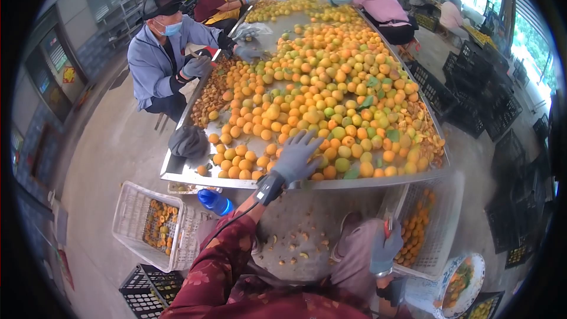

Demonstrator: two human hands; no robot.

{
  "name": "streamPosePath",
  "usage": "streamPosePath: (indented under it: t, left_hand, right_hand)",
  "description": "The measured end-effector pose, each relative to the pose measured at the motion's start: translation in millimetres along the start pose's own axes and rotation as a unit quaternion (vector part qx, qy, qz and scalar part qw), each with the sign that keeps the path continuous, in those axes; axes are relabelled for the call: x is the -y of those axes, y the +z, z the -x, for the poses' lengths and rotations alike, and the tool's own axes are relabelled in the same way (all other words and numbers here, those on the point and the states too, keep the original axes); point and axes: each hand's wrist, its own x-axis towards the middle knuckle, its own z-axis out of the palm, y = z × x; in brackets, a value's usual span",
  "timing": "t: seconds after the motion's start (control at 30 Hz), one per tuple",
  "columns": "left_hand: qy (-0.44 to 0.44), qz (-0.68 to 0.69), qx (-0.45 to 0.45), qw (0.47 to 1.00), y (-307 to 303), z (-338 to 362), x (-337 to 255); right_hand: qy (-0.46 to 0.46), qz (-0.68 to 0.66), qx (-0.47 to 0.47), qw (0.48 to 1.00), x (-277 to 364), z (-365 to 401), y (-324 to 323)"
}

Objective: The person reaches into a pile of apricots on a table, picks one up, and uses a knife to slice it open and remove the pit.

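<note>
Left hand (pixel 295 156), grey-gloved, is stretched forward over the near edge of the heap, fingers spread wide, nothing gripped. Fingertips are seen touching or just above the nearest apricots (pixel 331 100); which of the two cannot be told. A black strap is worn at the wrist, with a cable run back along the maroon floral sleeve.

Right hand (pixel 384 251), also grey-gloved, is held low by the lap, well apart from the heap. It is closed into a fist around a red-tipped tool (pixel 388 224), which stands upright out of the top; the kind of tool cannot be made out.

The apricots are piled across the long metal tabletop (pixel 177 172), orange mixed with yellow-green, a few leaves among them. A grey cloth (pixel 188 140) is laid at the near left corner.

Below the tabletop edge, a white basket (pixel 133 212) with cut fruit is set to the left, a blue bottle (pixel 214 202) just beside it. A second white basket (pixel 440 201) with fruit is set to the right, near the closed hand. A patterned bowl (pixel 475 272) is seen lower right. Black crates (pixel 460 106) are stacked along the right side.

A co-worker (pixel 156 62) in a blue jacket is seated at the left side of the tabletop.
</note>
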Motion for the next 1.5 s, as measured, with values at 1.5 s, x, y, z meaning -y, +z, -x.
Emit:
streamPosePath:
  t: [1.5]
  left_hand:
    - [-0.115, -0.11, 0.097, 0.982, 51.8, -52.8, 48.7]
  right_hand:
    - [-0.092, 0.09, -0.022, 0.991, 2.1, -5.4, 5.4]
